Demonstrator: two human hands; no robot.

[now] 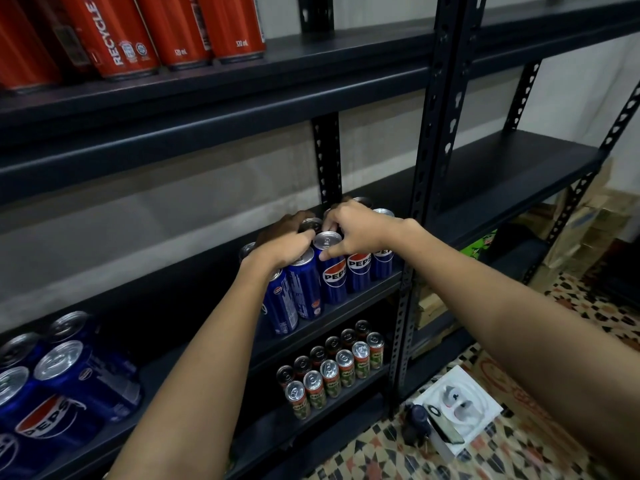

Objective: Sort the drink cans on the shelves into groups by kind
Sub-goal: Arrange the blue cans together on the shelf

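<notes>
A cluster of blue Pepsi cans (334,271) stands at the right end of the middle shelf (363,299). My left hand (284,242) lies over the tops of the left cans of this cluster, fingers curled round them. My right hand (353,230) reaches in from the right, with thumb and fingers curled round the top of one front can. More blue Pepsi cans (65,386) stand at the left end of the same shelf. Red cans (138,32) line the top shelf. Small green-labelled cans (332,370) stand in two rows on the shelf below.
A black slotted upright post (433,168) rises just right of the cluster. A second shelving unit (519,168) continues to the right. On the patterned floor lie a white box (457,410) and a dark bottle (417,424). Cardboard boxes (588,223) are stacked at the far right.
</notes>
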